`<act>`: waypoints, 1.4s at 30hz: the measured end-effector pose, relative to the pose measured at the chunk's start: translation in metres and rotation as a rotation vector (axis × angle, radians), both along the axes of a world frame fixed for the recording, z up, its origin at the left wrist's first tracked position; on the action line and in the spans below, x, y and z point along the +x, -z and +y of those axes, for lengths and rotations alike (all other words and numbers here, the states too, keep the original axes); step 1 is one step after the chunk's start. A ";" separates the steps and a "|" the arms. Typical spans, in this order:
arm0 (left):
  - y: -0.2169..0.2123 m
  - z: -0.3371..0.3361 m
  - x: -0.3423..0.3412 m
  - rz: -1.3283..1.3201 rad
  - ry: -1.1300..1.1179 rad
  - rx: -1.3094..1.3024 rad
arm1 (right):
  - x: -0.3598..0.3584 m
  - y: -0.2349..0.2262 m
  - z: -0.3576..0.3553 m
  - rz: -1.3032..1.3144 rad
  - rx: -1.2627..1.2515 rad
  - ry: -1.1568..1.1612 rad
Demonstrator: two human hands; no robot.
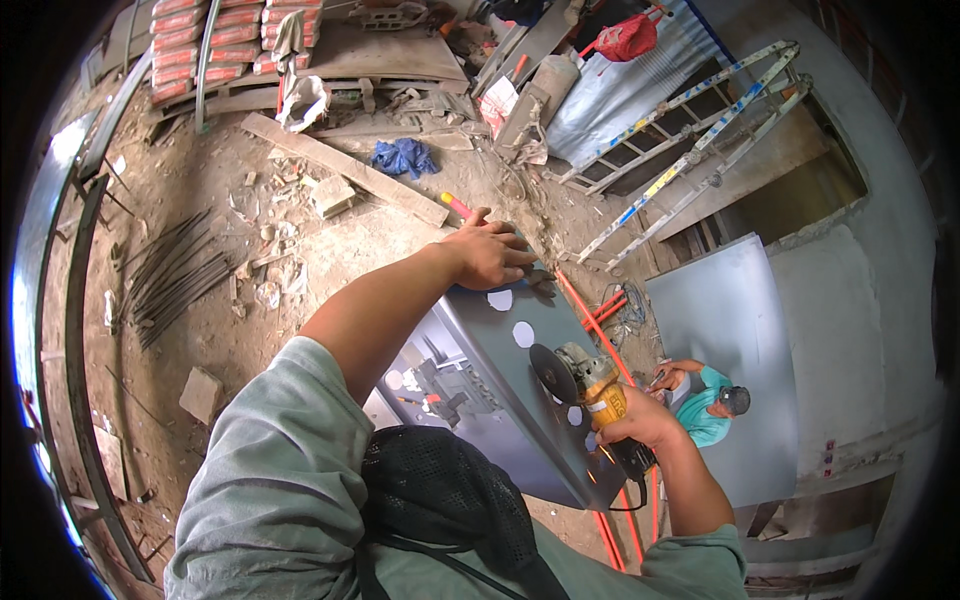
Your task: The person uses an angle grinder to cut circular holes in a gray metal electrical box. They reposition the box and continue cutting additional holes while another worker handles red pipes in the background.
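Observation:
My right hand [645, 418] is wrapped round the yellow body of an angle grinder [603, 392], whose dark disc [553, 374] stands over a panel with several round holes. This panel belongs to a grey metal box [480, 330] in front of me. At the box's far end my left hand [487, 252] bends over the edge, its fingers curled down. A red-and-yellow handle [455, 205] sticks out beside that hand; I cannot tell whether I grip it. Something dark lies at the left fingertips. Inside the box sit grey-black parts [448, 390].
A person in a turquoise shirt [705, 412] is at the right, by a large grey sheet [735, 320]. Orange pipes [600, 325] run beside the box. Beyond are a stepladder [690, 150], a timber plank [345, 170] and stacked bags [205, 40]. Thin rods [175, 275] lie left.

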State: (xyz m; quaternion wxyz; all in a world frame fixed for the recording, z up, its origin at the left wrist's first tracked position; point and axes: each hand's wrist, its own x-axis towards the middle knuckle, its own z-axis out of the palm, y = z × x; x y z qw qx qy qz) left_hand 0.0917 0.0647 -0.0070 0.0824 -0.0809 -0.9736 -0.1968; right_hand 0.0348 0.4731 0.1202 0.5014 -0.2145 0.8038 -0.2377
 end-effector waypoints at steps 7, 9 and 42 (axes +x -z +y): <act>0.001 0.000 0.000 0.015 0.015 0.011 | 0.003 0.006 0.001 0.022 -0.087 0.008; 0.002 0.000 0.000 0.016 0.014 0.011 | 0.002 0.010 0.002 0.046 -0.100 -0.030; 0.008 -0.006 -0.001 0.017 -0.009 0.028 | 0.096 0.012 -0.018 -0.079 -0.152 0.665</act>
